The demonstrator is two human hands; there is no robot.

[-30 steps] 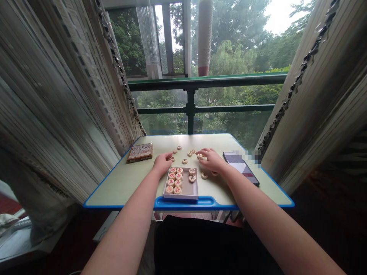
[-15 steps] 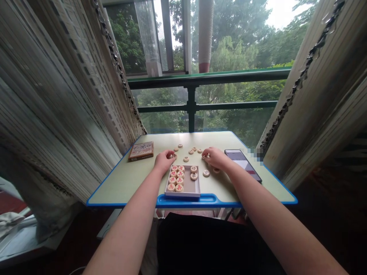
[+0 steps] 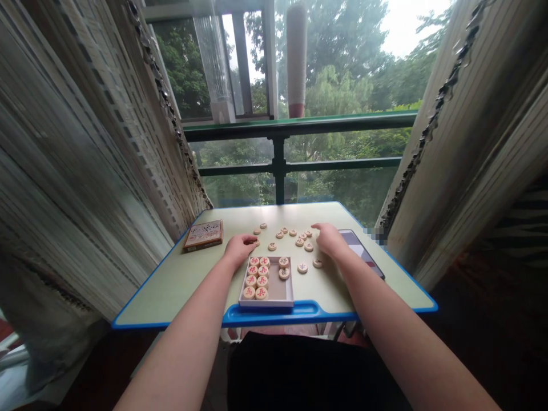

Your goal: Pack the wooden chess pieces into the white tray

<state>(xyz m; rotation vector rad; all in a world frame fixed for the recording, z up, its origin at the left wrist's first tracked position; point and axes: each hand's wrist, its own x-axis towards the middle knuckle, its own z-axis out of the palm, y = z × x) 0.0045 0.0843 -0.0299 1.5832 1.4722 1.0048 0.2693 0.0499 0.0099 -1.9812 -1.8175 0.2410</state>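
Observation:
My left hand (image 3: 240,249) is closed in a pinch on a round wooden xiangqi piece (image 3: 257,243), left of the loose pieces. My right hand (image 3: 329,237) hovers at the right side of the scattered pieces, its index finger stretched out and nothing visible in it; its other fingers are partly hidden. A small cluster of xiangqi pieces (image 3: 300,242) lies just left of that fingertip. Between my forearms stands an open box tray (image 3: 278,290). Red-marked pieces (image 3: 262,272) fill its left side in two columns, and two dark-marked pieces (image 3: 283,274) sit at its upper right.
A brown box lid (image 3: 204,234) with writing lies at the table's left. On the right a phone (image 3: 363,254) rests partly behind my right hand. The pale table (image 3: 171,279) has a blue edge and a blue front groove (image 3: 299,311). Curtains and a green railing stand beyond.
My right hand has drawn back to the right from the loose pieces, uncovering several of them. The left hand stays at its piece. The camera view has shifted slightly.

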